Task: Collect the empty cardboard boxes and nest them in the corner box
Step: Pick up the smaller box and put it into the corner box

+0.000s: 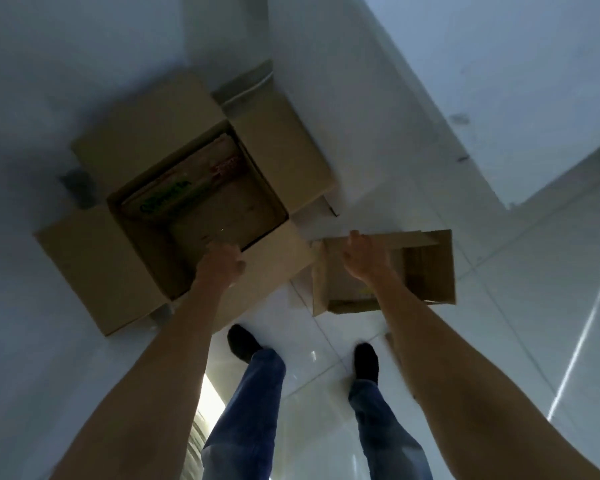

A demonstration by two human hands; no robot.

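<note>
- The small cardboard box point(426, 271) is in the right hand point(362, 259), just right of the corner box point(194, 199). It appears to be held off the floor, its open side facing up and toward the camera.
- The right hand closes over the box's far left rim, fingers curled over the edge. That grip sits at one corner only, so the box could swing or slip out if it is moved quickly.
- The left hand point(220, 263) hovers over the near edge of the corner box's opening, fingers loosely bent and holding nothing. Blur makes it unclear whether it touches the cardboard.
- The corner box stands on the floor against the wall, its four flaps point(94, 268) spread outward. The near right flap point(274, 261) lies between the two boxes and meets the small one at its left edge, so it could catch the small box on the way across.
- Flattened printed cardboard point(194, 188) already lies inside the corner box, tilted. The small box may land askew on it and sit proud rather than nest.
- The person's feet point(243, 342) stand near the flaps; a step forward could crush or drag a flap.
</note>
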